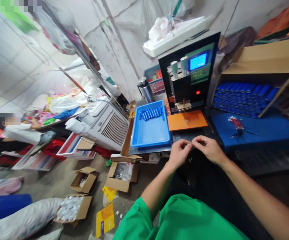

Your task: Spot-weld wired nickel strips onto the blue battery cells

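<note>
Both hands meet above my lap, just in front of the orange plate [188, 120] of a black bench machine [187, 86]. My left hand [180, 154] is closed in a pinch, its fingertips touching those of the other hand. My right hand [209, 150] is pinched too, with a small pale bit showing at its fingers. Whatever lies between the fingertips is too small to name. Left of the machine, a blue tray [150, 132] holds a row of blue cylinders [152, 113] that look like battery cells. To the right, a bundle of thin red and black wires [236, 124] lies on a blue surface [259, 130].
A cardboard box [267, 61] of stacked blue cylinders stands at right. Behind the tray is a steel flask [146, 90]. Open cartons [121, 171] and a stuffed sack [26, 218] lie on the floor at left, near a white air cooler [106, 125]. Another person [16, 135] is at far left.
</note>
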Demonstrator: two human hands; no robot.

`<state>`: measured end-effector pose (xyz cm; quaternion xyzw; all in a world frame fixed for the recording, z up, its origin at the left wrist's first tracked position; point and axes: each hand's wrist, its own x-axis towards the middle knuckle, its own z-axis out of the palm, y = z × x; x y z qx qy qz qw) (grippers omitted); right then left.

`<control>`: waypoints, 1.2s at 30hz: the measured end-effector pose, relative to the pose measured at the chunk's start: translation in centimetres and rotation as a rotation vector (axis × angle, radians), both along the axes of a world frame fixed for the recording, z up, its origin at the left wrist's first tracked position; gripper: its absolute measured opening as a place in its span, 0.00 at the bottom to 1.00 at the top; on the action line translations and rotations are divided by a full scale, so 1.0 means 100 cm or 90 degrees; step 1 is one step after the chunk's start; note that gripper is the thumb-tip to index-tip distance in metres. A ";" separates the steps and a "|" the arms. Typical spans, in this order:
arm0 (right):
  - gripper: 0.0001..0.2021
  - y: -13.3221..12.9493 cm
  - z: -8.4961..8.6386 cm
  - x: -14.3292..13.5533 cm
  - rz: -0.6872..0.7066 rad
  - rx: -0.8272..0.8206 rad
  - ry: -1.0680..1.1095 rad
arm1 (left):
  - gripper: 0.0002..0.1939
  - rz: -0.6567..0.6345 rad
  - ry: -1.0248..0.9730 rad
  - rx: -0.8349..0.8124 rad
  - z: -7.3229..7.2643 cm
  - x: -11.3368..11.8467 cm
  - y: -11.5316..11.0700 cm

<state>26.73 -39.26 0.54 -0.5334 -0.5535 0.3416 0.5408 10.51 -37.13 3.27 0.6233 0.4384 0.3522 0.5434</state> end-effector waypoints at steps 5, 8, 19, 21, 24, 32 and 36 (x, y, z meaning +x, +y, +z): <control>0.19 0.024 0.006 0.010 -0.090 0.002 0.040 | 0.14 0.077 0.026 0.111 0.006 -0.036 0.041; 0.20 0.055 0.011 0.018 -0.134 0.027 0.057 | 0.11 0.206 0.143 0.185 0.011 -0.075 0.101; 0.21 0.121 -0.015 0.007 -0.139 0.002 0.099 | 0.09 0.229 0.492 0.139 0.004 -0.085 0.235; 0.20 0.121 -0.018 0.005 -0.159 0.003 0.074 | 0.09 0.200 0.498 0.105 -0.009 -0.066 0.240; 0.20 0.122 -0.017 0.005 -0.152 0.007 0.079 | 0.10 0.202 0.513 0.058 -0.022 -0.051 0.246; 0.17 0.126 -0.017 0.006 -0.146 -0.002 0.119 | 0.08 0.179 0.558 0.069 -0.022 -0.058 0.249; 0.17 0.128 -0.016 0.006 -0.126 -0.011 0.165 | 0.12 0.173 0.604 0.103 -0.019 -0.050 0.245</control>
